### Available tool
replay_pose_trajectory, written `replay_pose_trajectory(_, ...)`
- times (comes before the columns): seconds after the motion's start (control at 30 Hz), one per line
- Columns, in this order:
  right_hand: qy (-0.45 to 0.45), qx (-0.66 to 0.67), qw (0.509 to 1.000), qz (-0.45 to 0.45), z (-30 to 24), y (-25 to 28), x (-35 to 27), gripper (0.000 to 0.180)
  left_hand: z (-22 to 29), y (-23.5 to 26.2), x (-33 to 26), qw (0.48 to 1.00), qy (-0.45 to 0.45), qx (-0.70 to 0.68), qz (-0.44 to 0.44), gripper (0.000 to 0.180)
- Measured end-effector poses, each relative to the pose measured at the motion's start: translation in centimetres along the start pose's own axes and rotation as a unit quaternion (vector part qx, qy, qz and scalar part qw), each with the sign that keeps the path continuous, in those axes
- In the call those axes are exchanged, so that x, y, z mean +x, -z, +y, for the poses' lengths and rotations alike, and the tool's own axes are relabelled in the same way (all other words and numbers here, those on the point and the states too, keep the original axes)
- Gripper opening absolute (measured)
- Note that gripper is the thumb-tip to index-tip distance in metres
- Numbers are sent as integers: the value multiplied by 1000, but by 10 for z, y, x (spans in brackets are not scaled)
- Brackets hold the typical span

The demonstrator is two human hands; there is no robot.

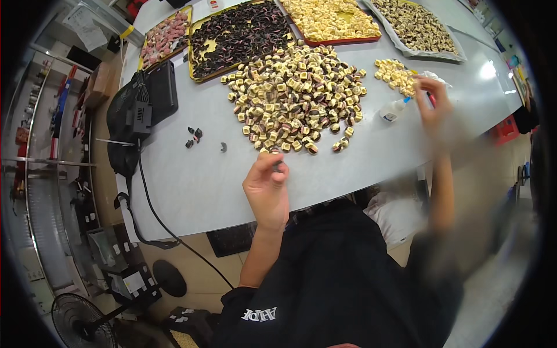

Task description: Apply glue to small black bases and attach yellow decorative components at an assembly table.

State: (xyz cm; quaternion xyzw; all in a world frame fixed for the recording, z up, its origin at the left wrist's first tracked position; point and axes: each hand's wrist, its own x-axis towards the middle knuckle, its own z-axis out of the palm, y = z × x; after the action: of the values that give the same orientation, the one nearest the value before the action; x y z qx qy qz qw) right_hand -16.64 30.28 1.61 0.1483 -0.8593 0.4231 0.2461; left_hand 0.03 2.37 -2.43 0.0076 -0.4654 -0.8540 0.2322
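So our left hand (267, 188) is up over the table's (191, 185) near edge, wrist bent, fingers curled in and pinching a small dark piece (279, 167) at the fingertips. Just past it sits the big pile of cream-and-brown pieces (296, 95). Our right hand (434, 101) is stretched further out and blurry; fingers look bunched by a little glue bottle (393, 110) and a smaller pile (395, 74), though we can't tell what it grips. Trays (342, 40) line the far side.
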Motion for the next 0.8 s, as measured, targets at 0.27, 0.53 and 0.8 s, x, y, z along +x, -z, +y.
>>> replay_pose_trajectory(0.27,30,317,945,76,-78,14,-49,19,1,0,3,998,1,-59,31,40)
replay_pose_trajectory(0.53,-40,439,875,-202,-110,-52,-82,27,-1,-3,1,995,-50,66,-53,33)
replay_pose_trajectory(0.8,-304,551,741,-236,-136,-65,-91,33,2,-6,3,985,-77,135,-81,31)
